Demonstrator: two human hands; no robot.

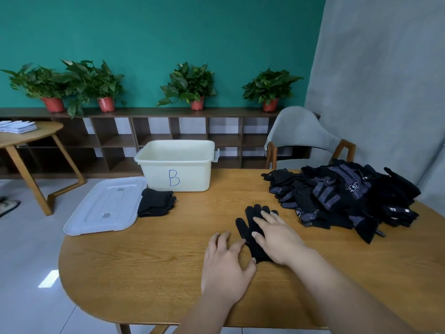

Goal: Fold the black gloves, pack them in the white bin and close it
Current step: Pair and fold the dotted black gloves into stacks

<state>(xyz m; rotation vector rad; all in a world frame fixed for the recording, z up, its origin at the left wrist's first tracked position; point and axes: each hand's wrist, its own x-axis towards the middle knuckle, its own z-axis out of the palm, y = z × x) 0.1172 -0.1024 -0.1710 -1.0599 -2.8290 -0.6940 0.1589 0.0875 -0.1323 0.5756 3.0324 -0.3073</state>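
I count one bin (192, 174), white with a blue "B" on its near wall. It stands open at the far side of the table (144, 261). Its one lid (106, 208) lies flat to the left, partly over the table's edge. One folded black bundle (155, 202) sits just beside the lid, in front of the bin.

On the right lies one loose pile (342, 196) of black gloves. Many show pale grip dots, and they are too tangled for me to count.

One glove (248, 222) lies flat near the table's middle, fingers pointing away, black with fine dots. I cannot tell whether a second lies beneath it.

My right hand (277, 239) rests on it, fingers straight. My left hand (226, 263) lies spread on the wood, its fingertips touching the glove's left edge.

Behind are four plants (189, 84) in red pots, one grey chair (301, 133) and one side table (31, 136).
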